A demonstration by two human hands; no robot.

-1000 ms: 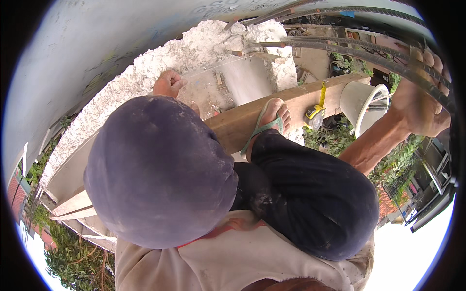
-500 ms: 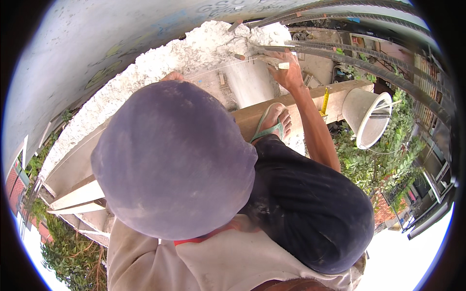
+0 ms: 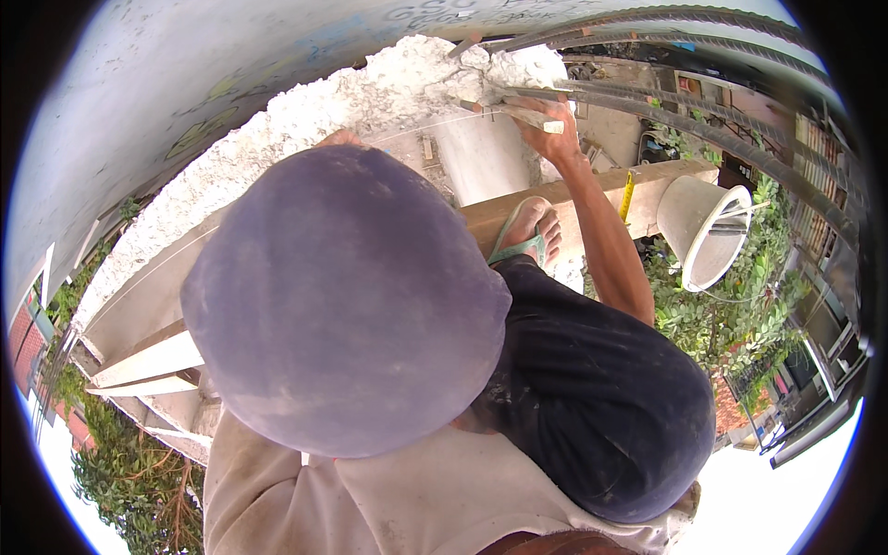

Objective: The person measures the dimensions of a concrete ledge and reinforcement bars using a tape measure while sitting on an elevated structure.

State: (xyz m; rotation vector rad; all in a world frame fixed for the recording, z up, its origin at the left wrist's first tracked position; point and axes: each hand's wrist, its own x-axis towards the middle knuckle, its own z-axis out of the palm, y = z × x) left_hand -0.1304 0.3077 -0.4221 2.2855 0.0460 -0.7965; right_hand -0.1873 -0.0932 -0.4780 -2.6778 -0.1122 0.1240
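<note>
My right hand (image 3: 559, 141) reaches up to the broken concrete edge (image 3: 416, 79), its fingers closed round a short, pale, dusty piece of wood (image 3: 532, 117). A thin white string (image 3: 416, 127) runs left from near that piece, passing close to a rusty bar end (image 3: 471, 105). Only a bit of my left hand (image 3: 340, 138) shows, at the concrete's lower edge beyond a round grey-purple cap (image 3: 347, 305). The cap hides the rest of that hand, so its hold cannot be made out.
A wooden beam (image 3: 615, 190) bears a foot (image 3: 529, 229) in a green flip-flop. On it stands a yellow tape measure (image 3: 628, 196); a pale bucket (image 3: 708, 231) hangs at its right end. Long ribbed steel bars (image 3: 703, 106) cross the upper right. Timber boards (image 3: 153, 356) lie left.
The cap and surroundings have shifted slightly in the picture, the cap mainly rightward. My right hand keeps hold of the piece of wood, and my left hand is still mostly hidden.
</note>
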